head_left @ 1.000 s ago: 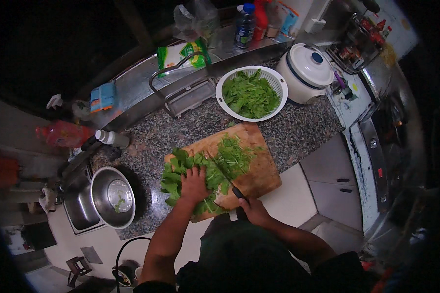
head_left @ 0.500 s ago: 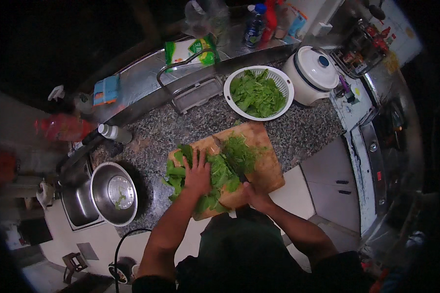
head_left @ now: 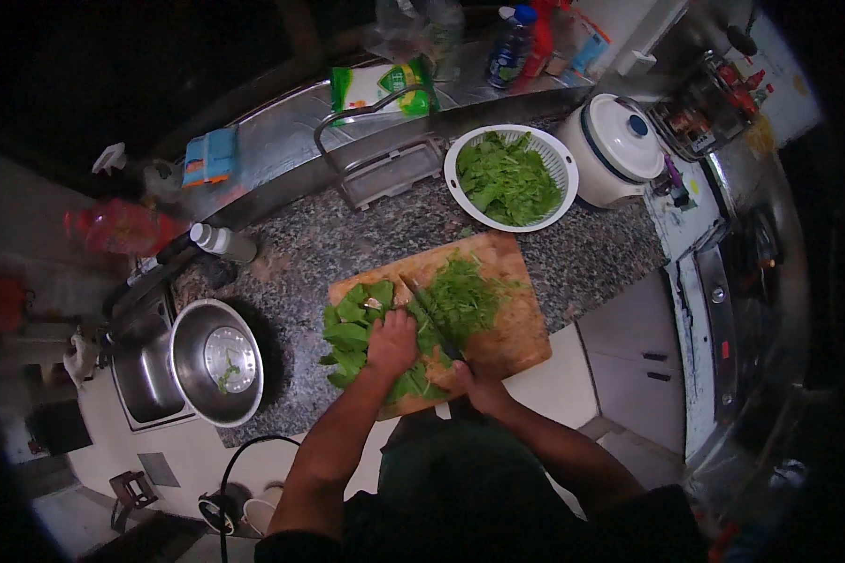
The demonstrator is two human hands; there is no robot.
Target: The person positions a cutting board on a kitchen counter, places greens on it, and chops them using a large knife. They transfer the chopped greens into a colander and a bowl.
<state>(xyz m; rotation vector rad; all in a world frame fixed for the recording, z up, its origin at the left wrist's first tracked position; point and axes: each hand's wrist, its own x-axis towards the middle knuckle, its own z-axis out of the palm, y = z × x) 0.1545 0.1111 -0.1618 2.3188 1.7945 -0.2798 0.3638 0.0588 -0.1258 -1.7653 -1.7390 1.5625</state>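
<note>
Now, on the cutting board [head_left: 518,344] around the frame's centre, the left hand [head_left: 392,343] curls over the leafy greens [head_left: 349,334], its grip impossible to tell, while the right hand [head_left: 480,390], lower right, clasps the knife [head_left: 433,320], slanting upper left to lower right just beside those left knuckles.

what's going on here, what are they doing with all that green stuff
A person has a knife in the right hand, its blade between larger leaves and a pile of finely cut greens on a wooden board. The left hand is on the larger leaves, fingers curled, close to the blade. Beyond the board, a white colander holds more greens.
</note>
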